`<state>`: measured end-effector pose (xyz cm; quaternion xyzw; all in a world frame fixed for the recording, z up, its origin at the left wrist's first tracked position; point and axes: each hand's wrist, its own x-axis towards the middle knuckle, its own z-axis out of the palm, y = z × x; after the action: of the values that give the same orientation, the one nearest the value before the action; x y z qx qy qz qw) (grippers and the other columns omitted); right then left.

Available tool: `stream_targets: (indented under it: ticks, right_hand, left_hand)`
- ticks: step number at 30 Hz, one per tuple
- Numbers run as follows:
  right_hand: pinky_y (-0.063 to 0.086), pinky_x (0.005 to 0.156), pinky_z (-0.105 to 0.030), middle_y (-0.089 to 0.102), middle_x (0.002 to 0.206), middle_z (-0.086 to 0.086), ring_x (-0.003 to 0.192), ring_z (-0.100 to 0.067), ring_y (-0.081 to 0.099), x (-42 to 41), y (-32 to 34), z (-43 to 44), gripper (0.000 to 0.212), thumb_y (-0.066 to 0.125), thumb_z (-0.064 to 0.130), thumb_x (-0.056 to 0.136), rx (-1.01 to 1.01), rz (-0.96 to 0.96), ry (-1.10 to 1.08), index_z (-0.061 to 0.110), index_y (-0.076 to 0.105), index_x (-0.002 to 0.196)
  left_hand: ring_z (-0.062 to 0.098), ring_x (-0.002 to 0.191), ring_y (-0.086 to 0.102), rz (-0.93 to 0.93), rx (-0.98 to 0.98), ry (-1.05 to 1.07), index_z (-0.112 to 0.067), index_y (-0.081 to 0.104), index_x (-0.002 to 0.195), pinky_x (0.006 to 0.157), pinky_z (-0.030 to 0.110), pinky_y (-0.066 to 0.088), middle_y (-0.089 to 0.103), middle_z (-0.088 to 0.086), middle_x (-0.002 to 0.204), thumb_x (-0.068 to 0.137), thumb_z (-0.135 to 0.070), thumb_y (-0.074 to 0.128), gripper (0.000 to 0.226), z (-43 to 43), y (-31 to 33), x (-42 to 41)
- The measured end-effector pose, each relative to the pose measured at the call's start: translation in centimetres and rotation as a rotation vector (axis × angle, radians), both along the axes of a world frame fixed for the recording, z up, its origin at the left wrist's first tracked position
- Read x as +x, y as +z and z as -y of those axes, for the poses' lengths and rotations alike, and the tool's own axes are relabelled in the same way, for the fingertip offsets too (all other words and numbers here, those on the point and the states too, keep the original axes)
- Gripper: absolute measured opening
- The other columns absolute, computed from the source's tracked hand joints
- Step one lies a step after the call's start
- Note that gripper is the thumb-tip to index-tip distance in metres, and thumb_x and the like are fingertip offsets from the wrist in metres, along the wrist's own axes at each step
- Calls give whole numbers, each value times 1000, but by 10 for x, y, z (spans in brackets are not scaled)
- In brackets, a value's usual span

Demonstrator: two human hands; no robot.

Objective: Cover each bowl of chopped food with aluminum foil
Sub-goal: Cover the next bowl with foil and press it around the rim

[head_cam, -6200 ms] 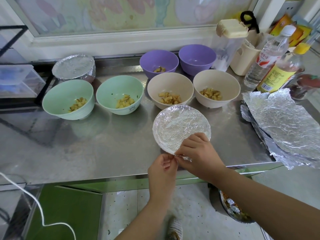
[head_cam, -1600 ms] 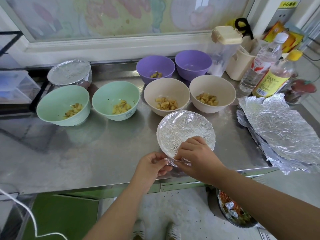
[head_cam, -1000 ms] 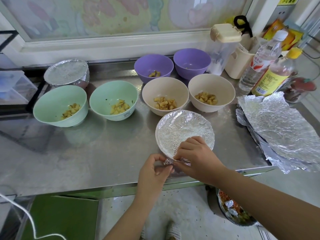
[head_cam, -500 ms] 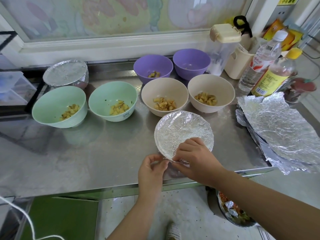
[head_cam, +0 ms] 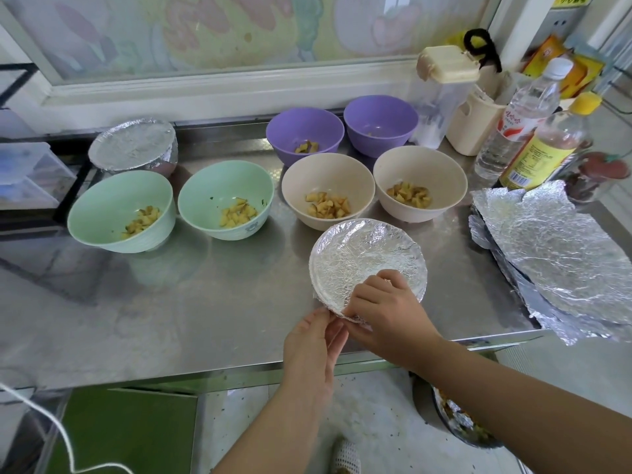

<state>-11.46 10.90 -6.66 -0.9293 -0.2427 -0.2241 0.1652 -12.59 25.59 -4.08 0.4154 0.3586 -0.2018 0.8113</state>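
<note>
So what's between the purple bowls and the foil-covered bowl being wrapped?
Two uncovered beige bowls of chopped food stand just behind the foil-covered bowl, seen in the head view.

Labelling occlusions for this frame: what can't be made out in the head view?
Head view:
- Near foil-covered bowl: contents under foil; near rim behind left hand and right hand.
- Far foil-covered bowl: contents under foil.
- Right purple bowl: contents too small.
- Foil sheets: cut by right edge.
</note>
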Motion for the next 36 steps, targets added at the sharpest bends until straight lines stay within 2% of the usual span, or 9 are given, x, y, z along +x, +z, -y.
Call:
stream_targets:
  ticks: [5,9,12,15,18,24,28,32,36]
  right_hand:
    - [41,88,-36,54,71,8,70,-18,51,1,-1,-2,17,73,24,82,16,-8,-28,21,63,68]
    - [42,85,-36,55,71,8,69,-19,51,0,1,-3,19,68,29,86,5,-15,-45,21,64,69]
    - [42,85,-36,56,72,8,70,-19,52,0,2,-3,20,69,32,86,-5,-29,-54,21,65,71]
    - [43,86,-37,57,72,8,70,-19,53,-1,3,-5,22,69,36,87,5,-30,-70,21,67,71]
    - [41,87,-36,58,72,8,71,-19,54,0,3,-6,25,65,38,89,-7,-18,-79,22,67,71]
    - [39,83,-34,54,68,6,66,-20,51,2,-1,-10,21,70,25,84,-22,57,-89,20,61,65]
    - [39,81,-34,53,68,6,65,-20,50,2,-1,-10,22,71,26,83,-35,54,-91,20,61,65]
    - [39,82,-33,53,67,7,65,-19,51,5,-2,-6,23,75,26,82,-11,14,-75,20,62,65]
    - [36,81,-30,51,67,8,66,-17,49,8,-3,-3,26,80,25,81,18,-33,-46,21,60,64]
  left_hand:
    - [18,83,69,15,42,-69,-4,71,99,78,31,58,74,4,77,99,-16,62,15,-8,8,10]
    - [19,88,71,89,106,-138,-7,67,101,82,33,58,76,5,81,100,-20,61,15,-13,12,15]
    - [21,94,72,116,203,-160,-11,56,109,78,35,60,74,10,100,100,-21,60,14,-12,11,17]
    - [20,95,71,141,265,-212,-12,54,113,71,33,60,71,12,110,103,-23,55,15,-10,9,19]
    - [21,94,71,141,236,-207,-11,56,110,75,34,61,72,14,108,105,-22,50,14,-9,9,19]
    - [19,87,70,123,214,-204,-11,60,102,76,34,59,74,9,96,107,-23,45,20,-8,12,18]
    - [22,88,74,182,385,-300,-13,54,103,82,41,62,72,10,94,99,-39,58,26,-8,10,24]
    - [11,66,68,239,546,-363,-9,53,89,73,34,63,64,8,80,99,-31,60,26,-9,5,35]
    - [5,51,60,330,650,-407,-10,50,81,75,42,59,59,7,70,95,-19,60,19,-11,3,40]
